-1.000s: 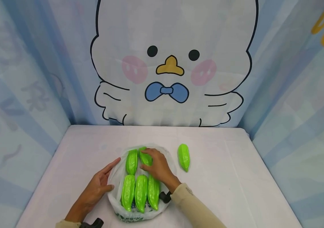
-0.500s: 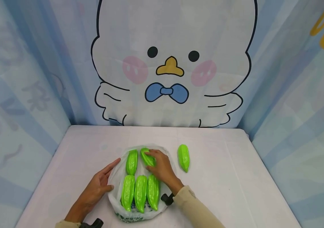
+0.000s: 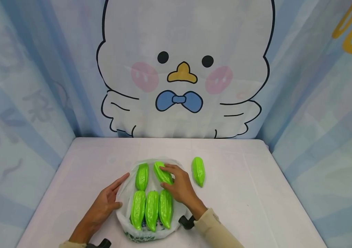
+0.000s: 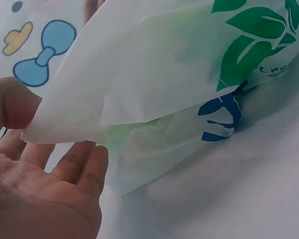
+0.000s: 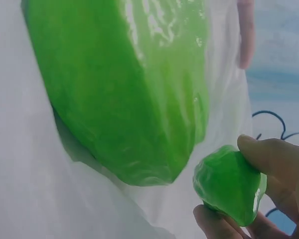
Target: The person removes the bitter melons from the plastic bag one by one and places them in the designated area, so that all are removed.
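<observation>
Several glossy bright-green, ribbed, tapered vegetables lie on a white plastic bag (image 3: 123, 213), three in the near row (image 3: 152, 210) and one at the far left (image 3: 142, 176). My right hand (image 3: 180, 184) pinches another such green vegetable (image 3: 163, 172) at the bag's far right, thumb on one side and fingers on the other. In the right wrist view its end (image 5: 229, 184) shows between thumb and fingers, with a nearer green vegetable (image 5: 119, 89) looming large. My left hand (image 3: 106, 199), thumb and fingers spread apart, touches the bag's left edge; some fingertips are hidden by the plastic (image 4: 114, 74).
One more green vegetable (image 3: 198, 171) lies on the white-covered table (image 3: 241, 193), right of the bag. Behind the table hangs a curtain (image 3: 182, 38) with a cartoon bird; blue curtains stand at both sides. A black wrist mount (image 3: 186, 222) sits by the right cuff.
My right hand has shifted slightly to the right, drawing the pinched green vegetable with it and widening the gap from the far-left one. The left hand holds its place at the bag.
</observation>
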The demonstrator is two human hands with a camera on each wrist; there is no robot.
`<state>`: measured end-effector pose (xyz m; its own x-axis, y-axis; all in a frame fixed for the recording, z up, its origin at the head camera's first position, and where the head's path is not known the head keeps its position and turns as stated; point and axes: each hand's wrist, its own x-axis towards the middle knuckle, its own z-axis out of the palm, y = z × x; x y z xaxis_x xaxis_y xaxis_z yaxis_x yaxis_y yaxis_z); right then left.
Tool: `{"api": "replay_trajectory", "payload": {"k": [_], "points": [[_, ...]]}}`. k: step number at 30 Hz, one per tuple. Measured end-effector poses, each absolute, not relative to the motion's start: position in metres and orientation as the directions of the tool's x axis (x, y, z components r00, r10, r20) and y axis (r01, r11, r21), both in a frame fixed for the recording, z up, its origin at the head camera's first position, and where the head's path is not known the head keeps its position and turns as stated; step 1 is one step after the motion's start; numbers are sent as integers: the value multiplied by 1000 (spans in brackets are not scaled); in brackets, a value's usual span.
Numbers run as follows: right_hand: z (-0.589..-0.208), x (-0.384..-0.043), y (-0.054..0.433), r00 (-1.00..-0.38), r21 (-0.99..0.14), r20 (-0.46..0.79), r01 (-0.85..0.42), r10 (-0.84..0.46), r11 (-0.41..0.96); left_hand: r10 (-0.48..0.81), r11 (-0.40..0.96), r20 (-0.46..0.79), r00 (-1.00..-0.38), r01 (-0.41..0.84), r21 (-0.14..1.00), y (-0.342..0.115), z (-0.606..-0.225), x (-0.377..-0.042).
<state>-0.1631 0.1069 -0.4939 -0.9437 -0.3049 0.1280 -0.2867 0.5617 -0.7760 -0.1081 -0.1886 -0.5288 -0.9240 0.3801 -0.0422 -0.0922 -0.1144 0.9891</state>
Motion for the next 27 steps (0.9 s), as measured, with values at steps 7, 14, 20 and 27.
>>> {"api": "replay_trajectory", "payload": {"k": [7,14,20,27], "points": [[-487,-156,115,-944,-793,161,-297,-287,531,375,-111,-36,-926,-83,990,-188,-529,-108],[-480,-153,127,-957,-817,164,-268,-241,510,365,-100,-54,-930,-97,990,-187,-529,-109],[-476,-153,140,-965,-817,185,-255,-184,516,345,-77,-81,-935,-114,991,-186,-527,-109],[-475,-156,159,-968,-801,227,-247,-105,545,343,-71,-86,-935,-117,991,-185,-525,-108]]}}
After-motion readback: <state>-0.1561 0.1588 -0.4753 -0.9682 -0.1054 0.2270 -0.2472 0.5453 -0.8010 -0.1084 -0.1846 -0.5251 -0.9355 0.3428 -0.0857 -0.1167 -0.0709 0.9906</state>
